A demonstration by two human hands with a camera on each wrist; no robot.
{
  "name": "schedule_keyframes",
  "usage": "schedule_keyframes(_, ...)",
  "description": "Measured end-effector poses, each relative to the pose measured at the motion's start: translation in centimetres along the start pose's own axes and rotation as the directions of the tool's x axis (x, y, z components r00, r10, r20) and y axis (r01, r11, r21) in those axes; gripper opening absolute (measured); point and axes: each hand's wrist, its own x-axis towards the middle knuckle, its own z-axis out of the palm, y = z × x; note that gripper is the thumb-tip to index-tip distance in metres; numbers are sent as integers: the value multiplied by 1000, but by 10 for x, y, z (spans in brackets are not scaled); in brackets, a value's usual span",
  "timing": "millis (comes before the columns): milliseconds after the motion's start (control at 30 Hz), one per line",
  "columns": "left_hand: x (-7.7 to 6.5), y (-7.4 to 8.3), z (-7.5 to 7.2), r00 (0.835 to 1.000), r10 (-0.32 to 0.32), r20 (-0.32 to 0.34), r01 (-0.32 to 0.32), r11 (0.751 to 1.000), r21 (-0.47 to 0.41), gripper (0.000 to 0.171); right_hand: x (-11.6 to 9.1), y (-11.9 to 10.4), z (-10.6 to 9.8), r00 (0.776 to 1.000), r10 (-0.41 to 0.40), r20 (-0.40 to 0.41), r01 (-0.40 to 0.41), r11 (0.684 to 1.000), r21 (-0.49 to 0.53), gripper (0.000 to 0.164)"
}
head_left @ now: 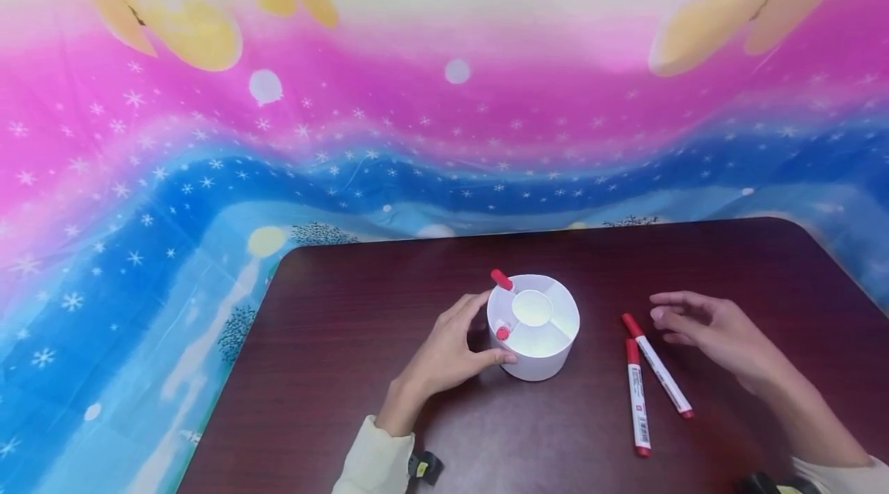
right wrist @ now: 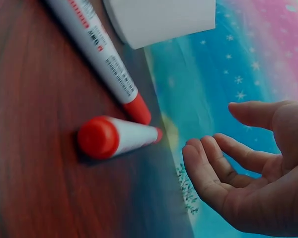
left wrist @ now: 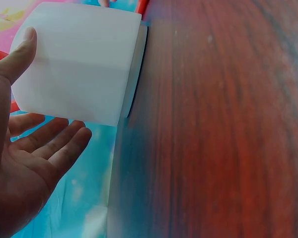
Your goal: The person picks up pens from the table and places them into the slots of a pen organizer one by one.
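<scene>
A round white pen holder [head_left: 545, 365] with a ring-shaped middle cup and divided outer compartments stands upright on the table. My left hand [head_left: 447, 347] holds its left side, thumb at the front and fingers toward the back. One red-ended marker [head_left: 502, 279] leans out over the back left rim; another red end [head_left: 502, 333] shows in the left front compartment. Two white whiteboard markers with red caps, the nearer marker [head_left: 637, 397] and the farther marker [head_left: 664, 376], lie to the right. Just beyond them my right hand [head_left: 715, 332] hovers, its fingers loosely bent around nothing.
The dark reddish-brown table [head_left: 333, 370] has rounded far corners. Behind it hangs a pink and blue printed cloth [head_left: 417, 116] that also drops along the left side. A black strap device [head_left: 425, 468] sits at the left wrist.
</scene>
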Motion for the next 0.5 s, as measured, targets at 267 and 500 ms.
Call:
schedule_keyframes(267, 0, -1, 0, 1000, 1, 1, -1, 1000, 7, 95, -2, 10, -3, 996, 49, 77, -50, 999, 7, 58)
schedule_keyframes(500, 0, -2, 2, 1000, -15, 9, 15, 1000, 13, 96, -2, 16, -3, 991, 66, 120, -63, 998, -28, 60)
